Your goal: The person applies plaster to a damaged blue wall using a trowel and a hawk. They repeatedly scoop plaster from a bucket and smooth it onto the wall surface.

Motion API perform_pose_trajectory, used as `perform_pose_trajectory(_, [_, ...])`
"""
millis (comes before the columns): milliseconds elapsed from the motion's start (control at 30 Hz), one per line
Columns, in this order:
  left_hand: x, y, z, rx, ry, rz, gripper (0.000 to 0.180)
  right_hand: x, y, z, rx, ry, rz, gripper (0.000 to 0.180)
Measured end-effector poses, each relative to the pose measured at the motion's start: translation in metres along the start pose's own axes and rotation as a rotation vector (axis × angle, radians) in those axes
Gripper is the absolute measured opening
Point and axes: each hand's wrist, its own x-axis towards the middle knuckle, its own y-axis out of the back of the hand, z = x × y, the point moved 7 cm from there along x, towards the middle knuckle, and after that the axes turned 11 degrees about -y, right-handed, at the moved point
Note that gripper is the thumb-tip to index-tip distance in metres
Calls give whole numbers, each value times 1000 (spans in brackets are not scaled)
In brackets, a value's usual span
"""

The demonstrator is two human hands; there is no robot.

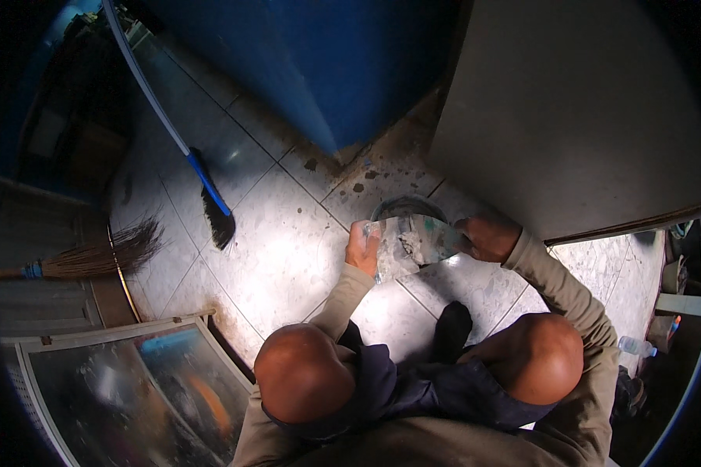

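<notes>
I squat over a tiled floor with both hands in front of my knees. My left hand [361, 249] is closed on the left end of a flat, smeared piece [388, 255], whitish with teal patches; its exact kind I cannot make out. At the piece's right end, my right hand [488, 238] is closed, its fingertips partly hidden. Crumbly pale grey matter [414, 251] lies on the middle of the piece. Just beyond, and partly covered by it, stands a round dark container [407, 204] with a greyish rim.
A blue-handled broom [208, 185] leans at the left, near a stick broom [121, 251]. A blue panel [311, 70] and a grey board [568, 117] stand ahead. A framed glass panel [132, 389] is at lower left; a plastic bottle [636, 346] lies right.
</notes>
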Motion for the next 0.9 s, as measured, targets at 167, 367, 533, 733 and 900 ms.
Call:
perform_pose_trajectory(167, [3, -2, 0, 30, 70, 11, 29, -2, 33, -37, -217, -29, 1, 20])
perform_pose_trajectory(367, [7, 4, -33, -573, 315, 188, 26, -33, 56, -67, -404, 19, 308, 56])
perform_pose_trajectory(533, [24, -2, 30, -852, 506, 244, 21, -51, 13, -42, -146, -45, 537, 78])
perform_pose_trajectory(733, [33, 14, 42, -611, 278, 171, 28, -50, 6, -48, 20, -1, 620, 79])
perform_pose_trajectory(900, [27, 25, 28, -602, 192, 222, 30, -54, -10, -25, -2, -106, 580, 74])
